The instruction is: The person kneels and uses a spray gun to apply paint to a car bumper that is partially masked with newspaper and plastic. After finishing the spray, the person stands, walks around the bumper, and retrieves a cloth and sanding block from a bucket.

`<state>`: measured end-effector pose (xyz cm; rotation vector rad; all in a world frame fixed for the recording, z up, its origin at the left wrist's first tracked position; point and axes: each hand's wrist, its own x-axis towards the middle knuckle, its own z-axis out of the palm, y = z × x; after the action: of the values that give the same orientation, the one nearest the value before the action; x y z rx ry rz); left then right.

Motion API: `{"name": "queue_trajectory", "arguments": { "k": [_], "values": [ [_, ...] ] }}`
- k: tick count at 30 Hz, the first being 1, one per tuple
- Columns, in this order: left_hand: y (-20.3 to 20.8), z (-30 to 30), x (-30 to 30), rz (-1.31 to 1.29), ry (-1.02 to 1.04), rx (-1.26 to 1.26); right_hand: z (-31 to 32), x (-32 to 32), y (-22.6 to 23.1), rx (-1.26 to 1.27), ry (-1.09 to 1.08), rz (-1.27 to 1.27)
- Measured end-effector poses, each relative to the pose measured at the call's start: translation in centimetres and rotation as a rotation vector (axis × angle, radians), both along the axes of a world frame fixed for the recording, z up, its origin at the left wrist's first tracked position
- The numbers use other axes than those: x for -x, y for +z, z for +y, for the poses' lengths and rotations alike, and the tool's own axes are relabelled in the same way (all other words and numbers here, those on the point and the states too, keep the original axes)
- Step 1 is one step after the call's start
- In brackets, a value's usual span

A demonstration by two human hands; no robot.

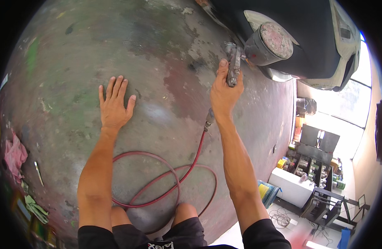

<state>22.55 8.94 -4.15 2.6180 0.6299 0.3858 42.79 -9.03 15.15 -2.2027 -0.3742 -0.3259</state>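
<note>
My right hand (225, 94) is wrapped round a spray gun (233, 74) with a worn metal body and a grey paint cup (261, 49), its round top crusted with pinkish paint. The gun is beside a dark grey vehicle body panel (309, 25); I cannot tell whether they touch. A red air hose (197, 159) runs from the coupling below my hand and loops over the floor near my knees. My left hand (115, 106) holds nothing, fingers spread and palm down over the paint-stained floor (157, 50). Whether it touches the floor is unclear.
A pink cloth (15, 155), a thin white stick (39, 173) and a green cloth (35, 209) lie at the left. Shelves of cans (315, 170), a white box (290, 186), a dark metal frame (328, 207) and tangled cables (280, 218) stand or lie at the right.
</note>
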Motion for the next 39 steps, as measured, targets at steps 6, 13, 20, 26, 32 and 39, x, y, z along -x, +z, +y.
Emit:
{"name": "queue_trajectory", "arguments": {
  "k": [6,13,20,26,32,39],
  "values": [
    [-0.6,0.1,0.0,-0.007,0.002,-0.059,-5.7,-1.4,0.5,0.023,-0.103,-0.037],
    [-0.9,-0.3,-0.2,-0.001,0.002,-0.087,-12.4,-0.9,-0.8,0.043,-0.254,-0.056],
    [-0.8,-0.2,-0.2,0.029,-0.008,-0.111,-10.8,0.7,0.3,-0.009,-0.179,0.120],
    [-1.4,-0.2,-0.3,0.031,-0.020,-0.138,-14.4,-1.1,0.1,-0.106,-0.226,0.050],
    [-1.5,-0.2,-0.3,0.063,-0.021,-0.150,-18.9,-2.7,1.0,-0.030,-0.354,-0.055],
    [-1.2,-0.1,-0.3,0.092,-0.016,-0.159,-17.2,-2.1,1.0,0.053,-0.394,0.002]
  ]
}}
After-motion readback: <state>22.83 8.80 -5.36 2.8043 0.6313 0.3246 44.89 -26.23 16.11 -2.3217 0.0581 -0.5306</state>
